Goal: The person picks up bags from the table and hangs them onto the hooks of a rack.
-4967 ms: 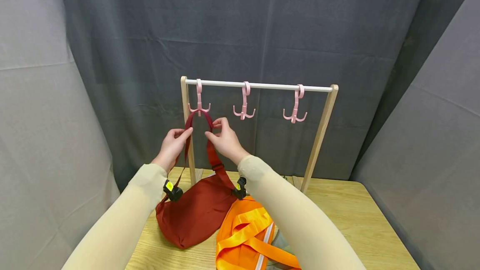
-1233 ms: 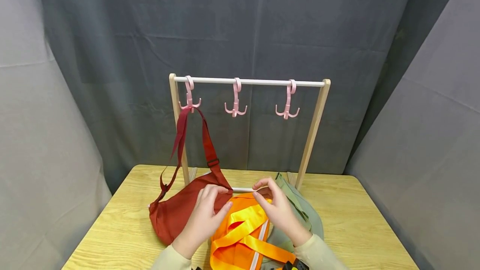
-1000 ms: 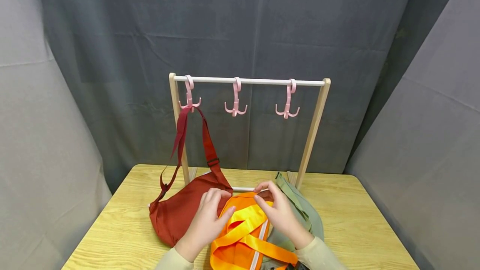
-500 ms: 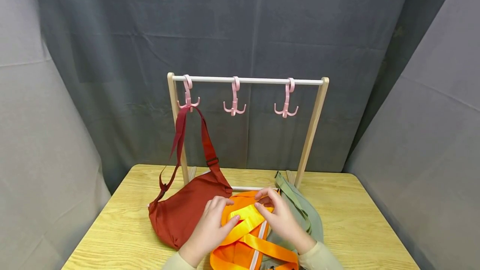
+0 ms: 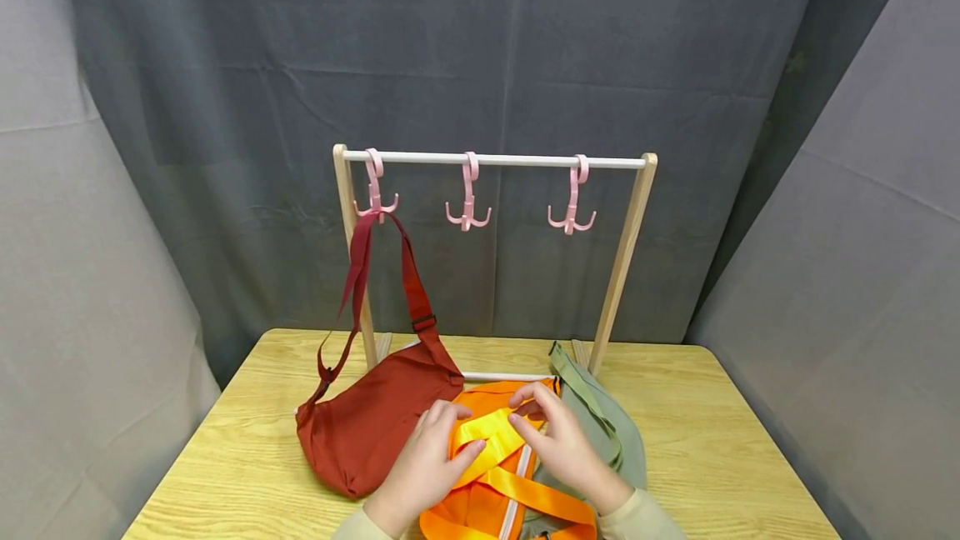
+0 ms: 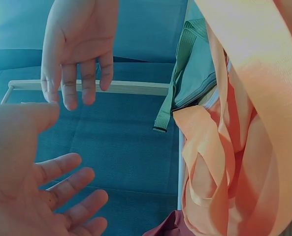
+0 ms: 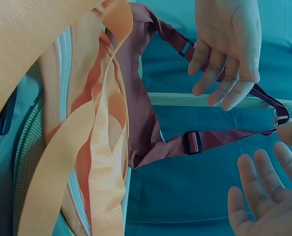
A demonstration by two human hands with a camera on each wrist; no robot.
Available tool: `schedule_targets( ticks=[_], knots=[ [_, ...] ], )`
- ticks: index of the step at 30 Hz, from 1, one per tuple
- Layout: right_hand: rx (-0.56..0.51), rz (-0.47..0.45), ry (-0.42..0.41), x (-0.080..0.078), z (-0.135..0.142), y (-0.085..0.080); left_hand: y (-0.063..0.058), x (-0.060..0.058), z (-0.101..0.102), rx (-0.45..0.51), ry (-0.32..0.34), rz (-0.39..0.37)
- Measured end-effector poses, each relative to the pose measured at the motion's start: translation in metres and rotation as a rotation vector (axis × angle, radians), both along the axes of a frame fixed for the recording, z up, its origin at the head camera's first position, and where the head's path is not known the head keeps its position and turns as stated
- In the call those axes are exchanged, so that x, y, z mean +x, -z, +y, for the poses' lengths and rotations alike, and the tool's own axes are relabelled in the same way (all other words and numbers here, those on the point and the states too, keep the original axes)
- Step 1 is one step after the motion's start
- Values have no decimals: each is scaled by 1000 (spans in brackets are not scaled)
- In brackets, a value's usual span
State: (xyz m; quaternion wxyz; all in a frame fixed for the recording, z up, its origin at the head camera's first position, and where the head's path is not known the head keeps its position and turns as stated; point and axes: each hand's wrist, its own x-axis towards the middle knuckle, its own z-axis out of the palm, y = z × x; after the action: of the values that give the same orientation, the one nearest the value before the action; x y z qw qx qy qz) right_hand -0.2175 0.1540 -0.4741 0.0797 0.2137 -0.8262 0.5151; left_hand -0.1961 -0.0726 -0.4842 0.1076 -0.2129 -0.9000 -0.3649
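Observation:
My left hand [image 5: 427,461] hovers over the left side of an orange bag [image 5: 480,511], fingers relaxed and holding nothing. Opposite it, my right hand [image 5: 562,444] is held over the bag's upper right, also with loosely bent fingers. Both wrist views show a gap between the hands and the bag. Wide orange straps [image 5: 536,497] lie loosely across the bag beside its white zip. To the left, a rust-red bag [image 5: 375,432] rests on the table, its strap [image 5: 414,282] looped over the left pink hook [image 5: 375,190]. The orange bag's lower end is out of the head view.
A sage-green bag [image 5: 618,423] lies to the right, partly under the orange one. Behind stands a wooden rack with a white rail [image 5: 525,160], carrying a middle pink hook [image 5: 468,198] and a right pink hook [image 5: 573,198]. Grey curtains [image 5: 420,48] enclose the wooden table [image 5: 720,440].
Five seconds ago both hands held the rust-red strap at the left hook; they let go and came down over the orange bag. During the last second they sank slightly lower.

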Motion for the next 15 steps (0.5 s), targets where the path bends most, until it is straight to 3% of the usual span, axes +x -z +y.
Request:
schedule_targets(
  ticks=[6,15],
  knots=[
    [20,25,6,0,1,-1,1,-3,2,-28,-10,-47],
    [52,96,-10,-5,5,-4,5,-9,4,-103,-17,-53]
  ],
)
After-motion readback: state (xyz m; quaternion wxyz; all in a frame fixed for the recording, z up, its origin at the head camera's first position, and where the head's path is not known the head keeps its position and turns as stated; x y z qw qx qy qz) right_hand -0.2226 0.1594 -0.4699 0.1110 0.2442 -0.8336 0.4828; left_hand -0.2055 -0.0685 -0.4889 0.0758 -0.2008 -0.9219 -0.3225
